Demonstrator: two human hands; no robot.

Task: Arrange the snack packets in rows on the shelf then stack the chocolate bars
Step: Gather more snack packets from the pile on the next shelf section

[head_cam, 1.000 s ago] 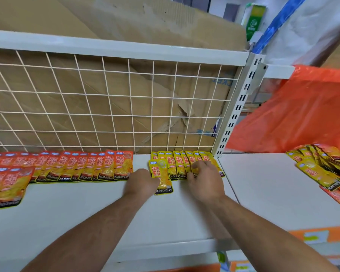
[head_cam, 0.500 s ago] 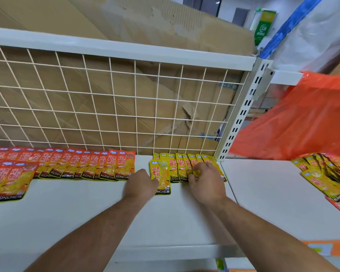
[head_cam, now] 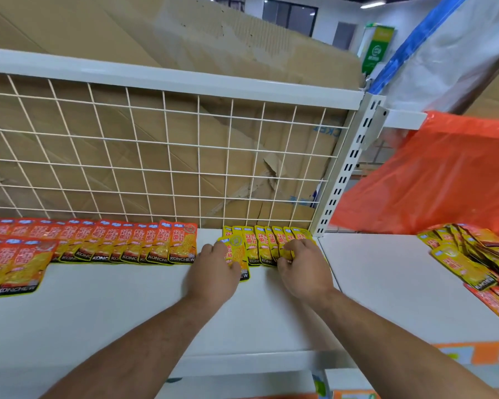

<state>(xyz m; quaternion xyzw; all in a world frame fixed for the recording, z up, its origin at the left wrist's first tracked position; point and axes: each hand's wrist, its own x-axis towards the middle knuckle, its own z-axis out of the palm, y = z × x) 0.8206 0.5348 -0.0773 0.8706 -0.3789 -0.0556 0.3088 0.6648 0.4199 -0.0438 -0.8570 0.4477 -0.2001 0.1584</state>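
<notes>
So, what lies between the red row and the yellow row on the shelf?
Head view: only bare shelf between red row and yellow row; the left hand, holding the front packet, overlaps the near end.

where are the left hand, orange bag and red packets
left hand (head_cam: 213,272), head view, back of the hand
orange bag (head_cam: 432,180), head view, its flat middle
red packets (head_cam: 98,243), head view, middle of back row

Light: bright, even; ceiling lamp (head_cam: 372,5) far above the fingers (head_cam: 296,245)
Shadows: soft beneath fingers
Edges: bent; slightly blurred
</notes>
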